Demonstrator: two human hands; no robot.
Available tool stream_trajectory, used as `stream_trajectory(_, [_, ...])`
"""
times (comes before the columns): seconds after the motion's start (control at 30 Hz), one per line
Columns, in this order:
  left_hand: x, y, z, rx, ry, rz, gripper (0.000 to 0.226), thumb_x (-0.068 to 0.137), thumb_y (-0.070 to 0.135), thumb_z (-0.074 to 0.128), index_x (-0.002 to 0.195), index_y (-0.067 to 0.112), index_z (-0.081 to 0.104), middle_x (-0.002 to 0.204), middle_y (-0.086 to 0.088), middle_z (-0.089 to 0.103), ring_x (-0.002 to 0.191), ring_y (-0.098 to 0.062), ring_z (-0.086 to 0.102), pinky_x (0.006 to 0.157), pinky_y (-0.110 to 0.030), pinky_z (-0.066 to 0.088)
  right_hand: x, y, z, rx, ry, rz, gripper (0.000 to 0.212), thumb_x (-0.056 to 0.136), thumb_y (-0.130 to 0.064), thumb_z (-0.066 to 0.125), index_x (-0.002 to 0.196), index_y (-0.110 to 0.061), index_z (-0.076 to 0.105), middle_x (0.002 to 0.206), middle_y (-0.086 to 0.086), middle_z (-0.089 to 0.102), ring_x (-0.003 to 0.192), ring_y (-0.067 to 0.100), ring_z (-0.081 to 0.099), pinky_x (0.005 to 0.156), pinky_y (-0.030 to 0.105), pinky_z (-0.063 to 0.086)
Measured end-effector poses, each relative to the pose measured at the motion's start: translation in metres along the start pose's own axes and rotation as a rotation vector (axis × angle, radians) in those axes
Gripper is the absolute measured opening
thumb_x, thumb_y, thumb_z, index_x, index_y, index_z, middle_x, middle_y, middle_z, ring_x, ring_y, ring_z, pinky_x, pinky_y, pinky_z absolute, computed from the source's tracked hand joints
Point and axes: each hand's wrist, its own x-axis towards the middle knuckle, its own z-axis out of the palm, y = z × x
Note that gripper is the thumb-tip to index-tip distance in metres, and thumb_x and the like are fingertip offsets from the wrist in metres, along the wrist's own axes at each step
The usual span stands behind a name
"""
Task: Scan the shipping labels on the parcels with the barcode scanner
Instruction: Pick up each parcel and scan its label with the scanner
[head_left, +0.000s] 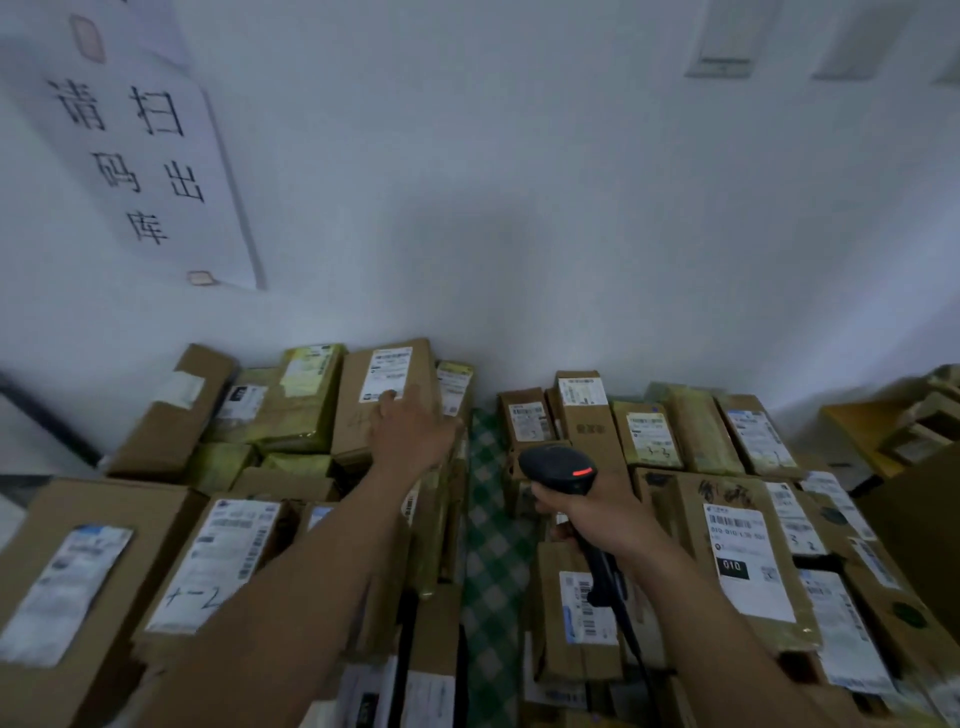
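My left hand (410, 431) reaches far forward and lies flat on a brown cardboard parcel (363, 431) by the wall, fingertips at the lower edge of its white shipping label (385, 373). My right hand (597, 512) grips the handle of a black barcode scanner (558, 467), whose head shows a small red light and points forward over the parcels. The scanner's cable (631, 634) trails down toward me. Several labelled boxes lie on both sides.
Brown and yellow-wrapped parcels (306, 400) crowd the surface, split by a strip of green checked cloth (488, 545). A white wall stands right behind them with a paper sign (145, 156) at the left. More boxes (743, 551) fill the right side.
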Motion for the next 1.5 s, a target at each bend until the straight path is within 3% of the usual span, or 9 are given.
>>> stream_trajectory(0.17, [0.028, -0.026, -0.006, 0.033, -0.078, -0.267, 0.14, 0.059, 0.099, 0.057, 0.163, 0.024, 0.002, 0.168, -0.023, 0.006, 0.154, -0.049, 0.001, 0.12, -0.065, 0.016, -0.005, -0.004, 0.014, -0.034, -0.027, -0.009, 0.02, 0.094, -0.032, 0.076, 0.112, -0.029, 0.069, 0.095, -0.003, 0.079, 0.066, 0.008, 0.072, 0.061, 0.022, 0.053])
stream_trajectory(0.3, [0.041, -0.032, -0.005, -0.041, -0.181, -0.396, 0.158, 0.046, 0.095, 0.07, 0.162, 0.022, -0.009, 0.166, -0.031, -0.012, 0.153, -0.053, -0.008, 0.12, -0.067, 0.01, -0.002, -0.003, 0.017, -0.026, -0.021, -0.012, 0.016, 0.093, -0.033, 0.077, 0.106, -0.034, 0.068, 0.094, -0.005, 0.079, 0.067, 0.009, 0.073, 0.068, 0.026, 0.056])
stream_trajectory(0.47, [0.049, -0.036, 0.002, -0.036, -0.225, -0.436, 0.159, 0.051, 0.088, 0.077, 0.161, 0.007, -0.005, 0.165, -0.033, -0.009, 0.153, -0.051, -0.007, 0.123, -0.062, 0.008, 0.001, -0.002, 0.019, -0.039, -0.002, 0.0, 0.017, 0.093, -0.033, 0.077, 0.108, -0.033, 0.069, 0.09, -0.008, 0.079, 0.066, 0.007, 0.072, 0.061, 0.022, 0.052])
stream_trajectory(0.67, [0.042, -0.043, -0.005, -0.085, -0.154, -0.38, 0.139, 0.046, 0.086, 0.078, 0.152, 0.016, 0.022, 0.149, -0.02, 0.03, 0.134, -0.038, 0.031, 0.111, -0.049, 0.032, -0.007, -0.005, 0.02, -0.055, 0.015, -0.017, 0.011, 0.094, -0.029, 0.076, 0.104, -0.029, 0.071, 0.092, -0.004, 0.079, 0.066, 0.007, 0.071, 0.058, 0.02, 0.051])
stream_trajectory(0.8, [0.017, -0.029, -0.023, -0.211, -0.115, -0.297, 0.139, 0.047, 0.08, 0.083, 0.153, 0.024, 0.013, 0.148, -0.021, 0.032, 0.135, -0.04, 0.03, 0.11, -0.049, 0.031, -0.018, -0.01, 0.017, -0.034, 0.036, -0.057, 0.019, 0.093, -0.031, 0.076, 0.11, -0.034, 0.067, 0.099, -0.003, 0.079, 0.082, 0.015, 0.076, 0.074, 0.034, 0.059])
stream_trajectory(1.0, [-0.071, 0.008, -0.044, -0.425, -0.087, -0.072, 0.134, 0.048, 0.066, 0.092, 0.149, 0.034, 0.011, 0.145, -0.009, 0.03, 0.136, -0.033, 0.031, 0.109, -0.049, 0.036, -0.046, -0.018, 0.007, 0.108, 0.166, -0.156, 0.021, 0.095, -0.028, 0.075, 0.114, -0.027, 0.067, 0.1, 0.003, 0.077, 0.081, 0.017, 0.075, 0.063, 0.026, 0.052])
stream_trajectory(1.17, [-0.148, 0.012, -0.022, -0.583, -0.092, 0.028, 0.132, 0.038, 0.078, 0.086, 0.145, 0.044, 0.017, 0.153, 0.003, 0.029, 0.141, -0.027, 0.031, 0.113, -0.056, 0.038, -0.076, -0.014, 0.004, 0.3, 0.358, -0.263, 0.032, 0.091, -0.03, 0.078, 0.119, -0.033, 0.062, 0.109, -0.007, 0.071, 0.098, 0.013, 0.068, 0.08, 0.035, 0.062])
stream_trajectory(1.27, [-0.194, 0.021, -0.01, -0.65, -0.116, 0.044, 0.118, 0.042, 0.073, 0.09, 0.133, 0.052, 0.018, 0.149, 0.002, 0.031, 0.139, -0.025, 0.032, 0.111, -0.045, 0.038, -0.094, -0.01, 0.001, 0.339, 0.435, -0.335, 0.037, 0.089, -0.032, 0.08, 0.121, -0.035, 0.061, 0.111, -0.013, 0.071, 0.1, 0.005, 0.067, 0.086, 0.031, 0.059])
stream_trajectory(1.5, [-0.247, 0.041, -0.006, -0.61, -0.094, 0.063, 0.127, 0.045, 0.069, 0.092, 0.145, 0.043, 0.017, 0.15, 0.005, 0.019, 0.144, -0.023, 0.018, 0.112, -0.048, 0.037, -0.126, 0.003, -0.012, 0.351, 0.465, -0.358, 0.065, 0.063, -0.026, 0.099, 0.122, -0.025, 0.07, 0.106, -0.009, 0.078, 0.097, 0.008, 0.074, 0.088, 0.036, 0.062])
